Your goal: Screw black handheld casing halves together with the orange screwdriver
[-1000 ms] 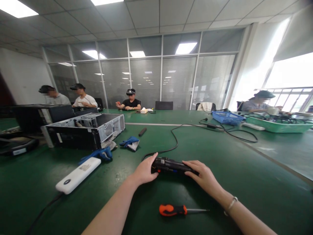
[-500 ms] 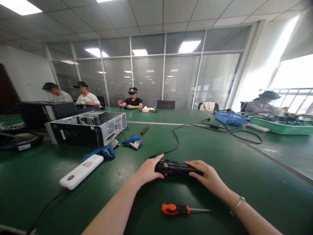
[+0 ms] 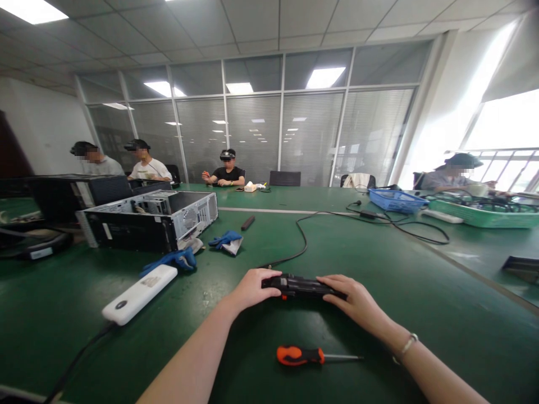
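Note:
On the green table in front of me lies a long black device (image 3: 301, 285) with a small orange part on its near side; its exact kind is unclear. My left hand (image 3: 255, 289) grips its left end, thumb on the near side and fingers over the far side. Around the right end my right hand (image 3: 347, 294) is closed, wearing a bracelet at the wrist. A black cord (image 3: 304, 238) runs up to the device behind my left hand, where its end is hidden. Nearer to me, a screwdriver (image 3: 301, 356) with an orange and black handle lies with its shaft pointing right.
A white power strip (image 3: 141, 294), blue gloves (image 3: 227, 241) and an opened computer case (image 3: 130, 230) stand on the left. Blue (image 3: 396, 202) and green baskets (image 3: 484, 214) are at the right. A dark object (image 3: 522, 269) shows at the right edge. Several people sit around.
My left hand's fingers have drawn in over the device's left end, and the device has shifted slightly left. A dark object has appeared at the right edge of the table.

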A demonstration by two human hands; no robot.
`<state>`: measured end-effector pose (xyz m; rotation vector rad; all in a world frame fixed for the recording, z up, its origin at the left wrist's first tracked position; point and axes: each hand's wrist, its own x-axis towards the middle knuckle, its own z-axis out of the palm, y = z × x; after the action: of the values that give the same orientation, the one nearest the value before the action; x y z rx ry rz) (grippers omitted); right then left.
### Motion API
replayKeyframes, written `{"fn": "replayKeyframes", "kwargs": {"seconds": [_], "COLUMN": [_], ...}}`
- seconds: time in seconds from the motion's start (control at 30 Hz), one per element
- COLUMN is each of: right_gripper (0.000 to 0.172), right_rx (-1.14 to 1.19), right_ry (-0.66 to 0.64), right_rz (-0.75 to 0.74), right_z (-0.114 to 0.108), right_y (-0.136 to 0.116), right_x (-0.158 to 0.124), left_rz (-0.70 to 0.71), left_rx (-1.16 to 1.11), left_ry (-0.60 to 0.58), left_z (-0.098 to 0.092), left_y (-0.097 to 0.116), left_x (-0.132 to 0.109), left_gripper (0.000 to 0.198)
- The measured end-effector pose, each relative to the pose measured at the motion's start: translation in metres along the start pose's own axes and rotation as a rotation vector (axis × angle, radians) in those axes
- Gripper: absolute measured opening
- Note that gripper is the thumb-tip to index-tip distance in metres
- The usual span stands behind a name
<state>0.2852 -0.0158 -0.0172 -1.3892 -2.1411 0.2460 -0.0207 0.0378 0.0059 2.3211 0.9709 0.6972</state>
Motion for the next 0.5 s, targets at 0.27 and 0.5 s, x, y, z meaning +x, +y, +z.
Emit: {"fn": "replayKeyframes", "kwargs": {"seconds": [0.27, 0.5], "right_gripper": [0.038, 0.039], "right_rx": [0.037, 0.010], "right_ry": [-0.039, -0.013], "right_rz": [0.018, -0.014], "right_z": [-0.0051, -0.0040], "right_y": [-0.0043, -0.0019], "right_x": [0.0014, -0.0009], "left_rz": [0.017, 0.027], "left_rx": [0.048, 0.070], "left_ry": [-0.056, -0.042], "left_z": [-0.0021, -0.0002], "left_y": [0.0043, 0.0049], "left_x": [-0.0006, -0.0018], "left_gripper": [0.056, 0.055]}}
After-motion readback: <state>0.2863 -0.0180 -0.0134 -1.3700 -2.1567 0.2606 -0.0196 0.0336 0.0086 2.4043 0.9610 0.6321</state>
